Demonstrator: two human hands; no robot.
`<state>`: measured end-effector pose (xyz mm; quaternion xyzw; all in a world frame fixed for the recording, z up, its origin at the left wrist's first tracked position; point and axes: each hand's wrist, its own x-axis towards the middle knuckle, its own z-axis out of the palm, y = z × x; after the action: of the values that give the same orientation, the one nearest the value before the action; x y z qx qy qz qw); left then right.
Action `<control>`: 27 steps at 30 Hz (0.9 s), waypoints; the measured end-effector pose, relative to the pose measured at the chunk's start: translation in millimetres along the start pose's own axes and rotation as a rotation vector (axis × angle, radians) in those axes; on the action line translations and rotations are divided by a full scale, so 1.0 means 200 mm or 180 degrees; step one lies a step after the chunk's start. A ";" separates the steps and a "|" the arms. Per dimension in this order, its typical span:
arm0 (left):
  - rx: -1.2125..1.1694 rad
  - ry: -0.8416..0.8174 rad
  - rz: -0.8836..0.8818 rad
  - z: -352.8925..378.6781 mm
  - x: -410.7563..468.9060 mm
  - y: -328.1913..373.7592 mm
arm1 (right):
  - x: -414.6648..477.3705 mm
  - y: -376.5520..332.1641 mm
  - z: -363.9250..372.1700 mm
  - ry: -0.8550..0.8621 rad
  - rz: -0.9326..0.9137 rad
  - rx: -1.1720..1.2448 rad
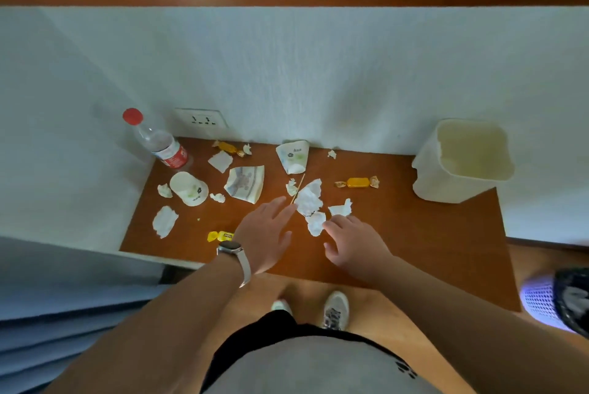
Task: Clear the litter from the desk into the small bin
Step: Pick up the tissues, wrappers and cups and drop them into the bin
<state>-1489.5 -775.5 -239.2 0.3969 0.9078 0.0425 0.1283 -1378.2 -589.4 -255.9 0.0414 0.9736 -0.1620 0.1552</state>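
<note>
Both hands are out over the desk, palms down. The left hand is spread flat with its fingers loosely apart, holding nothing; its fingertips reach up to the edge of a crumpled paper and the lower end of a thin stick, though whether they actually touch I cannot tell. A watch sits on that wrist. The right hand is open too, fingers bent a little, with the fingertips resting on or just at a smaller paper scrap that lies between the two hands; it grips nothing. Another scrap lies just beyond the right hand's fingers. Both forearms stretch forward from the body, converging toward the middle of the desk. Beside the left wrist is a yellow wrapper. Farther out past the left hand lie a flattened cup, an overturned cup, more scraps and a bottle. Beyond the right hand is a sweet, and well off to its right, at the desk's far corner, stands the bin, upright, nothing showing inside it.
</note>
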 end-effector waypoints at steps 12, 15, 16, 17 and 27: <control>0.0575 -0.0602 0.1009 0.12 0.41 -0.17 | 0.23 -0.03 0.15 -0.0134 0.0600 -0.0016; 0.0570 -0.0681 0.1307 0.15 0.48 -0.17 | 0.29 -0.08 0.17 -0.0039 0.0707 0.0108; 0.0550 -0.0722 0.1388 0.16 0.49 -0.17 | 0.31 -0.10 0.18 -0.0039 0.0760 0.0199; 0.0520 -0.0757 0.1479 0.17 0.51 -0.17 | 0.33 -0.12 0.18 -0.0042 0.0823 0.0268; 0.0683 -0.0762 0.1998 0.27 0.66 -0.19 | 0.28 -0.16 0.27 0.0083 0.1278 0.0444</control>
<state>-1587.0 -706.5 -324.3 0.6700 0.7194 -0.0626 0.1721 -1420.7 -634.9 -313.0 0.2472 0.9342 -0.1943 0.1686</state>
